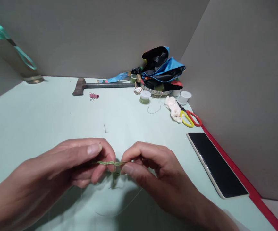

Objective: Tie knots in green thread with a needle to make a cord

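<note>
A thin green braided cord (103, 163) stretches level between my two hands, low in the middle of the view. My left hand (81, 160) is curled around its left part, with the thumb lying above the bent fingers. Close beside it, my right hand (150, 166) pinches the cord's right end between thumb and forefinger. Short green strands hang below the cord between the hands, blurred near their tips. A pale thin thread (119, 213) loops down under both hands. What the inner fingers of each hand touch is partly hidden.
On the pale table lie a small bent pin (105, 128), a pink binder clip (94, 96), a hammer-like tool (81, 86), a spool of green thread (145, 97), scissors (193, 118), crumpled white tissue (173, 109) and a phone (217, 163). A blue-black pouch (163, 69) stands behind.
</note>
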### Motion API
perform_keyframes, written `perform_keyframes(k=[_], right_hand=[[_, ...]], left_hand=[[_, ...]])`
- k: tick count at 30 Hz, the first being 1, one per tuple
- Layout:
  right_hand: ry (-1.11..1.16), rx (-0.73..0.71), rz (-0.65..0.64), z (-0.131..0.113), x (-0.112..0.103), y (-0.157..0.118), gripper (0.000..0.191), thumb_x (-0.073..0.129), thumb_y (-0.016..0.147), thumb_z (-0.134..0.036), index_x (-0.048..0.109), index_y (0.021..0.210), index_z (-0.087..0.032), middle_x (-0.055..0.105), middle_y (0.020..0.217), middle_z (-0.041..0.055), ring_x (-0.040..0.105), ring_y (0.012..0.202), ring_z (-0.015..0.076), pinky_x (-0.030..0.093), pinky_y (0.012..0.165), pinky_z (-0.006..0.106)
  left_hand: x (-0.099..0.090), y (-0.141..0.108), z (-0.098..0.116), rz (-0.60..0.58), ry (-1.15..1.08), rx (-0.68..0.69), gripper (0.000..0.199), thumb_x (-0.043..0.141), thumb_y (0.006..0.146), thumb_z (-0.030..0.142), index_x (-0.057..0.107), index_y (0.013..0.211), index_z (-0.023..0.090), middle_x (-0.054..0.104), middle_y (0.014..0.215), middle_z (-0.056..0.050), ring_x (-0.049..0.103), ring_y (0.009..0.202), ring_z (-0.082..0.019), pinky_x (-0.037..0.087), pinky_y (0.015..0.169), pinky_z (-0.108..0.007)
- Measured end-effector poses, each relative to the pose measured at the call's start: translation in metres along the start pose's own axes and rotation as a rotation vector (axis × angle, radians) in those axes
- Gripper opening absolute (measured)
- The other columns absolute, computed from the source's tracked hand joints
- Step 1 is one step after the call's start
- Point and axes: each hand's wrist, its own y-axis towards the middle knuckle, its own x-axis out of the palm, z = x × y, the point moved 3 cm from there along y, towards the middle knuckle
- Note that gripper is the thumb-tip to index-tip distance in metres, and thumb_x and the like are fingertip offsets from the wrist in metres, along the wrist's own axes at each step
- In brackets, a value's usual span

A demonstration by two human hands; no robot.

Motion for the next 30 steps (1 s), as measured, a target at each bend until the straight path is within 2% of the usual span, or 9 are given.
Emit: perform_keyframes(k=[5, 7, 10, 15, 18, 20, 24, 27, 30], right_hand=[[0.054, 0.034, 0.003, -0.001, 0.0, 0.0, 0.021, 0.092, 0.1, -0.03, 0.075, 0.092, -0.024, 0.058, 0.074, -0.0086, 0.049, 0.066, 0.0123, 0.041, 0.064, 0.028], [0.062, 0.048, -0.006, -0.002, 0.0, 0.0, 0.024, 0.094, 0.1, -0.032, 0.074, 0.091, -0.024, 0.058, 0.074, -0.0087, 0.047, 0.066, 0.0121, 0.04, 0.063, 0.028], [0.047, 0.046, -0.033, -0.002, -0.001, 0.0, 0.018, 0.087, 0.105, -0.033, 0.075, 0.095, -0.024, 0.07, 0.084, -0.0044, 0.054, 0.071, 0.0137, 0.045, 0.068, 0.029], [0.053, 0.037, -0.064, -0.004, -0.005, 0.0, 0.016, 0.082, 0.109, -0.031, 0.075, 0.096, -0.024, 0.072, 0.088, -0.0017, 0.058, 0.078, 0.0156, 0.047, 0.073, 0.031], [0.114, 0.099, -0.066, -0.004, -0.006, -0.002, 0.022, 0.089, 0.106, -0.036, 0.075, 0.093, -0.024, 0.069, 0.083, -0.003, 0.054, 0.074, 0.0157, 0.045, 0.07, 0.031], [0.125, 0.123, -0.061, -0.005, -0.006, -0.003, 0.025, 0.091, 0.106, -0.039, 0.075, 0.092, -0.024, 0.069, 0.083, -0.0026, 0.055, 0.076, 0.0164, 0.045, 0.07, 0.031], [0.119, 0.111, -0.024, -0.007, -0.007, -0.002, 0.025, 0.093, 0.104, -0.034, 0.076, 0.091, -0.023, 0.069, 0.085, -0.0032, 0.055, 0.076, 0.0148, 0.045, 0.07, 0.03], [0.081, 0.074, 0.016, -0.007, -0.008, 0.0, 0.026, 0.094, 0.103, -0.032, 0.075, 0.088, -0.023, 0.069, 0.085, -0.0043, 0.052, 0.071, 0.013, 0.043, 0.066, 0.029], [0.03, 0.019, 0.04, -0.009, -0.009, 0.001, 0.026, 0.094, 0.104, -0.035, 0.076, 0.088, -0.024, 0.071, 0.088, -0.0029, 0.053, 0.072, 0.014, 0.046, 0.067, 0.03]], left_hand=[[0.008, 0.0, 0.012, 0.064, 0.186, 0.127, 0.04, 0.1, 0.096, 0.072, 0.097, 0.086, 0.034, 0.047, 0.064, 0.005, 0.039, 0.062, -0.014, 0.038, 0.05, -0.018], [0.008, 0.001, 0.012, 0.08, 0.223, 0.124, 0.038, 0.098, 0.098, 0.072, 0.096, 0.086, 0.036, 0.045, 0.063, 0.005, 0.044, 0.065, -0.016, 0.041, 0.054, -0.018], [0.007, 0.004, 0.011, 0.091, 0.224, 0.115, 0.04, 0.099, 0.098, 0.07, 0.094, 0.08, 0.035, 0.043, 0.062, 0.004, 0.052, 0.07, -0.019, 0.048, 0.061, -0.021], [0.01, 0.002, 0.014, 0.156, 0.206, 0.068, 0.037, 0.103, 0.089, 0.064, 0.091, 0.071, 0.034, 0.041, 0.062, 0.002, 0.05, 0.07, -0.021, 0.045, 0.06, -0.024], [0.012, -0.001, 0.018, 0.224, 0.22, 0.01, 0.038, 0.107, 0.08, 0.065, 0.089, 0.069, 0.033, 0.044, 0.064, 0.003, 0.036, 0.065, -0.018, 0.04, 0.056, -0.025], [0.015, -0.002, 0.021, 0.21, 0.227, 0.055, 0.039, 0.106, 0.082, 0.065, 0.089, 0.069, 0.033, 0.048, 0.064, 0.003, 0.032, 0.063, -0.017, 0.038, 0.054, -0.025], [0.016, -0.004, 0.026, 0.21, 0.242, 0.121, 0.033, 0.1, 0.088, 0.057, 0.087, 0.071, 0.032, 0.057, 0.069, 0.004, 0.038, 0.066, -0.016, 0.044, 0.057, -0.019], [0.014, -0.004, 0.023, 0.198, 0.232, 0.045, 0.032, 0.1, 0.088, 0.057, 0.087, 0.074, 0.031, 0.059, 0.074, 0.006, 0.04, 0.068, -0.014, 0.043, 0.057, -0.016], [0.014, -0.003, 0.015, 0.077, 0.137, -0.038, 0.027, 0.099, 0.092, 0.054, 0.089, 0.082, 0.031, 0.066, 0.074, 0.005, 0.045, 0.069, -0.014, 0.04, 0.055, -0.016]])
